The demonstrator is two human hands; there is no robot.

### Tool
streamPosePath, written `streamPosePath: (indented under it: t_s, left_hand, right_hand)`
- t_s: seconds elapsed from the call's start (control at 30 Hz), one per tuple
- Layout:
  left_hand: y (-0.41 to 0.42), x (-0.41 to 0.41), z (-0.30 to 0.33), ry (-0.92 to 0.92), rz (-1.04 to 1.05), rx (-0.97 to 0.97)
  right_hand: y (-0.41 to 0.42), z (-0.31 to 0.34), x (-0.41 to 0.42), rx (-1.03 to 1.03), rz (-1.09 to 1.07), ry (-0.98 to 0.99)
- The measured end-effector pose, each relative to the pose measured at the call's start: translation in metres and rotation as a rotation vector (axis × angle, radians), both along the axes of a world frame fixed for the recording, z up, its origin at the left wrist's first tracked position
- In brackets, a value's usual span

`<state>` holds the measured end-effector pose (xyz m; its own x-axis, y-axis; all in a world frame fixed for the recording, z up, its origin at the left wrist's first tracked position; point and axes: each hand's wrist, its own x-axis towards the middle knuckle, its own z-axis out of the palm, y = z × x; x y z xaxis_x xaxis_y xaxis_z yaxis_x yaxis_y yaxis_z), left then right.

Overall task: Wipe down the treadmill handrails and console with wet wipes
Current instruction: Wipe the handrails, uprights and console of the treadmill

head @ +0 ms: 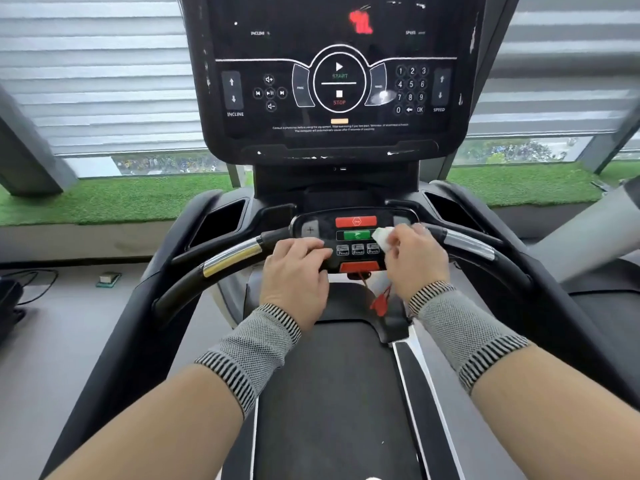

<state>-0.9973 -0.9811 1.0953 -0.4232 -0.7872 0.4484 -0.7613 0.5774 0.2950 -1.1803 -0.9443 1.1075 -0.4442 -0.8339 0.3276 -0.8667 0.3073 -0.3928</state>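
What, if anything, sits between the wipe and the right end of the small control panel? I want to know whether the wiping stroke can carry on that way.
Nothing visible blocks it. The right hand holds the wet wipe directly on the small control panel, at its right side. The left hand rests on the panel's left side, away from that path.

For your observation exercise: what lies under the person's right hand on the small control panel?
The right hand pinches a white wet wipe against the small control panel, beside the green button. The panel's right edge and any buttons there are covered by hand and wipe.

Glossy black plastic console point(332, 81), shiny metal handrail bands point(232, 258), knitted cloth wrist sleeves point(256, 344), soft white wipe point(383, 237).
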Motion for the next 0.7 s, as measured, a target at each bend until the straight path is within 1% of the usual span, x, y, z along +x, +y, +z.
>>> streamPosePath:
  t_s: [0.07, 0.17, 0.23, 0.4, 0.53, 0.6, 0.7]
  left_hand:
    - [0.001, -0.004, 0.004, -0.045, 0.022, 0.049]
    - [0.003, -0.015, 0.009, -0.122, 0.029, 0.092]
    - [0.003, -0.024, 0.013, -0.196, 0.016, 0.094]
    - [0.000, -0.036, 0.015, -0.255, 0.007, 0.038]
    - [-0.009, -0.052, 0.024, -0.272, 0.010, 0.033]
    - [-0.015, -0.059, 0.029, -0.294, 0.010, 0.049]
    - [-0.022, -0.065, 0.030, -0.323, 0.005, 0.052]
  right_hand:
    - [0.002, -0.001, -0.005, 0.004, -0.027, -0.037]
    - [0.003, -0.008, 0.024, 0.005, 0.139, -0.009]
    - [0.007, -0.012, 0.028, -0.019, 0.185, -0.015]
    - [0.020, -0.010, -0.017, -0.039, 0.065, -0.009]
    - [-0.013, 0.012, -0.027, -0.096, 0.071, 0.045]
    - [-0.017, 0.014, -0.022, -0.078, 0.135, 0.078]
    - [0.011, -0.008, -0.015, -0.036, 0.295, 0.109]
